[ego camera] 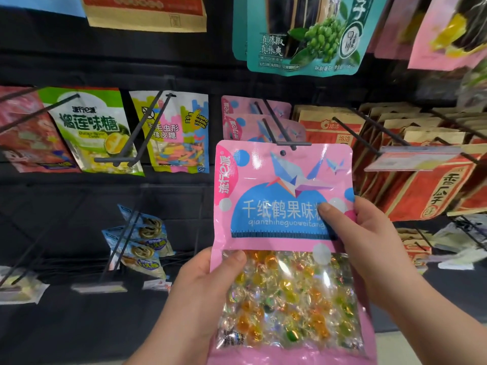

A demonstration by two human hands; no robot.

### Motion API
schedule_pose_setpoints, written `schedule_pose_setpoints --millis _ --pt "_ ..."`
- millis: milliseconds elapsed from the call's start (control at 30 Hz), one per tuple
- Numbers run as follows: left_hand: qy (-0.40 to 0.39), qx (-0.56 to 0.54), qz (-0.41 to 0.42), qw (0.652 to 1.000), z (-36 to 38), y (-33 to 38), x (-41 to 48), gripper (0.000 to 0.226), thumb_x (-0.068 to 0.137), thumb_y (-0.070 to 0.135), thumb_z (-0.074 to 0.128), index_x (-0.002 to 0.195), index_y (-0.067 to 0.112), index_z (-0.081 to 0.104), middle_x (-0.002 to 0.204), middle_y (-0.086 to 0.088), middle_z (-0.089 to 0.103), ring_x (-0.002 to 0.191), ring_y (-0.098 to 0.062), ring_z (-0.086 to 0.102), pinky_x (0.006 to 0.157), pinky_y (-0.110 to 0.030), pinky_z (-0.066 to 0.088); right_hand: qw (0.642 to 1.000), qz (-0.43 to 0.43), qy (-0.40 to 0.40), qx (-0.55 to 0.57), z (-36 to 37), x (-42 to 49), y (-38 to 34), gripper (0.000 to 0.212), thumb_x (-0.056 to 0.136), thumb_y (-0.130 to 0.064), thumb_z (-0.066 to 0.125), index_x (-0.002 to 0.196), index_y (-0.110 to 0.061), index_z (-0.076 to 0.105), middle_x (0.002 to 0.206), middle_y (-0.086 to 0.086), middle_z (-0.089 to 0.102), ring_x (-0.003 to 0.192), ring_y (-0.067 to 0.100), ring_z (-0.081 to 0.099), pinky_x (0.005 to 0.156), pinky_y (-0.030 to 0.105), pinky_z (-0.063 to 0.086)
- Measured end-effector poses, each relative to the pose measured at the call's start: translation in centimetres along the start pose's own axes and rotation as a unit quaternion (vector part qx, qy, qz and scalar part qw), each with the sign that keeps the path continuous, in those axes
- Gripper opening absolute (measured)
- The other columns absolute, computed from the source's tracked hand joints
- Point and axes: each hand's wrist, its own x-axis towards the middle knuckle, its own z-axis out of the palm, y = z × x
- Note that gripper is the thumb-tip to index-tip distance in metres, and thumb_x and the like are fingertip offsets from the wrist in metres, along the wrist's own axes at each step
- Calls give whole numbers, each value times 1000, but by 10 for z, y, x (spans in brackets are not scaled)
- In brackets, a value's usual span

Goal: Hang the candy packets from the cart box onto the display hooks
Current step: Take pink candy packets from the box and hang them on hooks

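Observation:
A pink candy packet with a paper-crane print and a clear window of wrapped sweets is held upright in front of the display. My left hand grips its lower left edge, thumb on the window. My right hand holds its right edge, thumb on the blue label. The packet's hang hole sits just below the tip of a black display hook. Two matching pink packets hang further back on that hook.
Durian candy and gummy packets hang to the left, red-brown seed bags to the right, teal snack bags above. Blue packets hang lower left among bare hooks. The cart box is out of view.

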Motion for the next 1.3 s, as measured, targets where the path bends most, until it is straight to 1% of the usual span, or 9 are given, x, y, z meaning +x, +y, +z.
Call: schedule_pose_setpoints --millis 267,367,600,767,933,1000,1067,1233,1300 --pt "-44 17 -5 999 -1 14 -8 35 85 20 66 62 46 74 73 16 74 82 0 62 67 -22 39 999 27 -20 -19 -8 -1 -19 16 87 -23 65 99 -13 65 94 10 75 92 33 70 89 55 52" --pt "-48 29 -1 998 -2 14 -8 31 85 24 66 66 48 73 76 17 74 88 -3 63 70 -23 40 999 41 -16 -23 -8 -3 -18 18 86 -23 65 99 -11 64 93 11 75 92 34 70 89 55 52" --pt "-65 40 -4 997 2 11 8 14 88 20 62 86 17 75 94 -3 75 100 -19 67 78 -28 45 998 42 -5 -45 -1 17 -9 24 85 -29 68 99 -10 63 96 11 73 92 34 69 88 56 52" --pt "-57 51 -30 997 7 7 39 11 91 18 60 94 15 71 99 -7 74 103 -27 66 99 -44 46 998 23 7 -60 7 45 1 23 85 -31 68 99 -13 63 97 11 72 89 28 69 86 49 55" --pt "-29 99 -10 995 13 9 70 6 93 23 58 99 21 60 105 -7 68 100 -23 63 89 -37 50 996 -4 21 -89 17 74 7 27 84 -34 67 98 -11 64 96 10 70 91 29 67 84 46 55" --pt "-19 129 6 991 16 8 84 5 93 23 57 98 24 57 106 -5 66 100 -22 63 88 -38 51 994 -11 25 -109 20 87 11 21 85 -33 67 87 -13 61 82 4 65 77 24 62 68 38 54" --pt "-6 155 14 988 18 9 98 9 92 19 57 99 24 56 104 -4 65 97 -20 63 79 -31 51 991 -14 31 -133 23 97 13 23 86 -29 66 74 -17 52 68 -2 51 61 16 48 53 28 37" --pt "13 204 32 978 26 9 132 21 89 13 59 109 16 59 107 -3 64 89 -15 61 68 -26 50 984 -13 39 -173 28 123 18 22 86 -33 65 80 -17 52 72 -2 50 64 15 48 53 26 34" --pt "25 212 36 976 28 9 144 22 89 14 59 110 14 59 107 -3 64 94 -19 61 76 -31 51 977 -12 37 -209 29 129 17 28 87 -33 65 75 -17 45 71 -3 45 61 12 42 51 27 30"
